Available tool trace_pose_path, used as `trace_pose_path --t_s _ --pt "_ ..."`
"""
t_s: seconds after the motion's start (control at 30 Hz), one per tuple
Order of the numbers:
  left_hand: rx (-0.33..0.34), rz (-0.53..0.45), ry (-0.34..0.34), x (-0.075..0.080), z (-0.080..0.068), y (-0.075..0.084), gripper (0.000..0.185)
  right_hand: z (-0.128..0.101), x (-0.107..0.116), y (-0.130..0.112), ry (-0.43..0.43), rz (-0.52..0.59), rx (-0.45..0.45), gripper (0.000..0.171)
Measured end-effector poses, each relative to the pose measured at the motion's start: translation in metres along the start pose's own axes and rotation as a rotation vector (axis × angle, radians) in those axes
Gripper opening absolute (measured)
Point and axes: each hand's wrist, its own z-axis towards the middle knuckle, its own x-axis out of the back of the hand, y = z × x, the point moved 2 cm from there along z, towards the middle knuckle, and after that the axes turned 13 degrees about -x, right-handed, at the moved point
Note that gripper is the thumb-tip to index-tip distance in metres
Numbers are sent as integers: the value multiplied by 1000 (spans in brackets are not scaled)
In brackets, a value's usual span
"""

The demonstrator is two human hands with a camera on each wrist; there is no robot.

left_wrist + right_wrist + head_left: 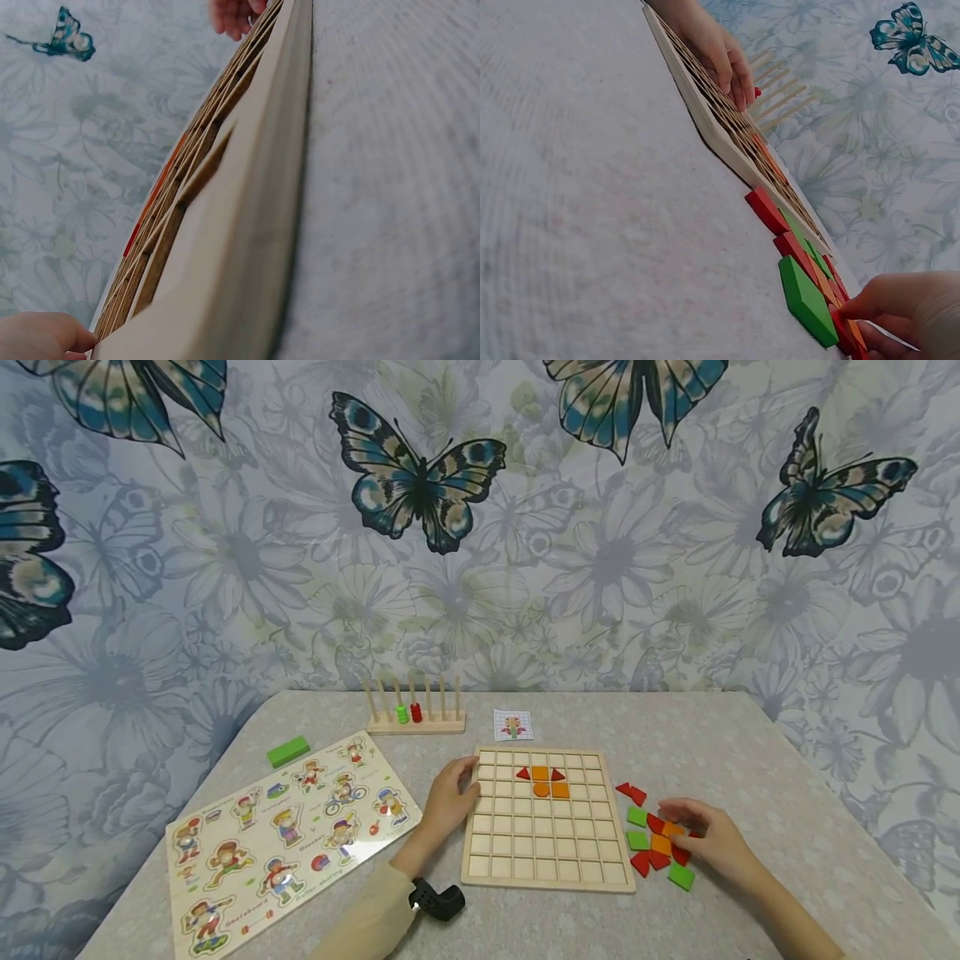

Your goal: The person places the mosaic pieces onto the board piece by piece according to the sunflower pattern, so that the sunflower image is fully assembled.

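My left hand [448,797] holds the left edge of a square wooden grid board [547,877], its thumb and fingertips at the rim near the upper left corner. Red triangles [522,773], orange squares [560,790] and an orange round-edged piece [542,789] sit in the upper cells. To the right of the board, my right hand [712,835] hovers low over a loose group of tiles, fingers loosely bent and thumb apart. An orange tile [672,829] shows between them. In the right wrist view a fingertip meets the red tiles [841,330] beside a green tile [807,300].
A small pattern card [513,725] lies behind the board. Left of it stands a wooden peg rack [416,727] with green and red beads. A picture puzzle board [300,818] covers the table's left side, with a green block [288,751] behind it.
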Motion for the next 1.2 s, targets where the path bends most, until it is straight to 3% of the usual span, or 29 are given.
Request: trace_pose_path --t_s 0.37,0.93,1.2 --pt "0 4 -1 0 2 -1 41 3 5 3 78 -29 -89 36" --pt "-11 7 1 0 0 1 41 2 2 0 93 -18 -67 39" --pt "-10 6 1 0 -1 1 41 5 -4 -11 87 74 29 34"
